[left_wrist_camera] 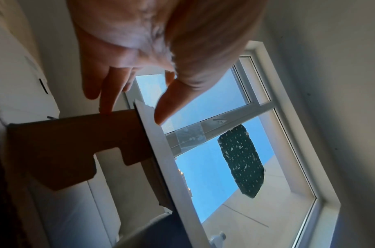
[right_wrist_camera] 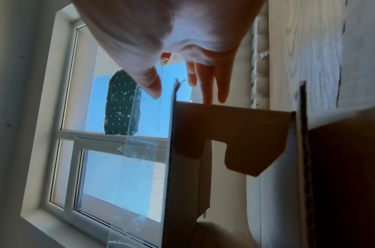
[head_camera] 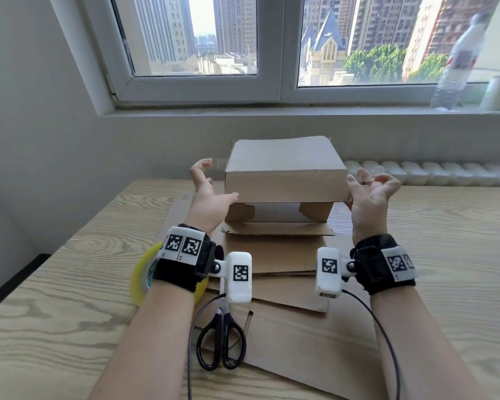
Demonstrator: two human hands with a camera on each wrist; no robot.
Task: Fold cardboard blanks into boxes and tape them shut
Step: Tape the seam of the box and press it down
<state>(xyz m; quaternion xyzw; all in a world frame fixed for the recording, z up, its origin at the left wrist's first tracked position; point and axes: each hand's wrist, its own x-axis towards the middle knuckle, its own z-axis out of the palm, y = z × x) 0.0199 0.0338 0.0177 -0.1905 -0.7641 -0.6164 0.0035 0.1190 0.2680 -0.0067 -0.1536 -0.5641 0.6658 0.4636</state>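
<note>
The left hand (head_camera: 207, 194) is raised palm-in at the left end of the cardboard box (head_camera: 283, 171), its fingers loosely spread and curled, gripping nothing; its thumb reaches toward the box's lower left corner, and in the left wrist view one fingertip (left_wrist_camera: 106, 107) touches the edge of a brown flap while the thumb hangs just beside a loose end of clear tape (left_wrist_camera: 190, 132). The right hand (head_camera: 368, 194) mirrors it at the box's right end, fingers relaxed and splayed, holding nothing; in the right wrist view its fingertips (right_wrist_camera: 207, 97) meet the top edge of a side flap, and a strip of clear tape hangs off the box beside the thumb. The box sits between the two hands, tilted, its near flaps open and notched, resting on a stack of flat cardboard blanks (head_camera: 286, 261) on the wooden table (head_camera: 55, 313). No writing on the box can be read. Nearer the person, black-handled scissors (head_camera: 221, 342) lie on the blanks, and a yellowish tape roll (head_camera: 140, 281) sits under the left wrist. A clear plastic bottle (head_camera: 456, 62) stands on the windowsill, its label blurred.
</note>
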